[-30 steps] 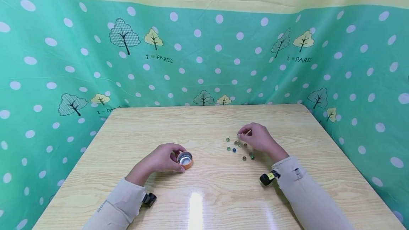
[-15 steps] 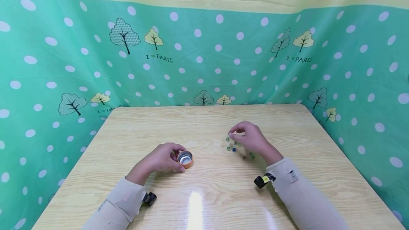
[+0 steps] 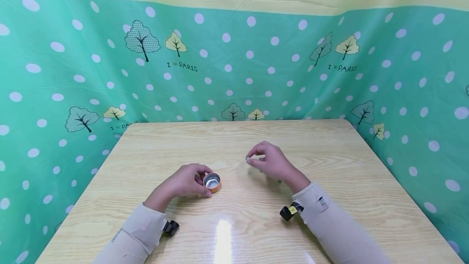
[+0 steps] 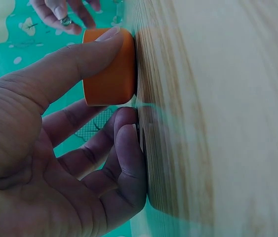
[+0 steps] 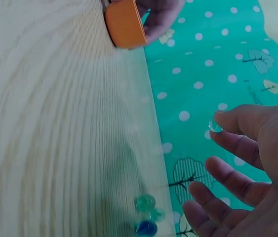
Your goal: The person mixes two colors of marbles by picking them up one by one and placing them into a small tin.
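A small round orange tin (image 3: pixel 212 183) with a silvery inside stands upright on the table, its mouth facing up. My left hand (image 3: pixel 190 180) grips it from the left side; in the left wrist view the thumb lies along the orange wall of the tin (image 4: pixel 110 74). Between thumb and forefinger my right hand (image 3: pixel 270 161) pinches a clear marble (image 5: pixel 215 125), held up above the table to the right of the tin. Its other fingers are spread loosely. Several marbles lie under and behind that hand, mostly hidden by it in the head view.
In the right wrist view a green marble (image 5: pixel 145 203) and a blue marble (image 5: pixel 146 228) lie close together on the wooden table (image 3: pixel 165 141). A green dotted curtain (image 3: pixel 227 68) hangs behind the far edge. Black cameras sit at both wrists.
My right hand has moved left from the far side of the loose marbles toward the tin, carrying the pinched marble. The left hand and the tin have stayed in place.
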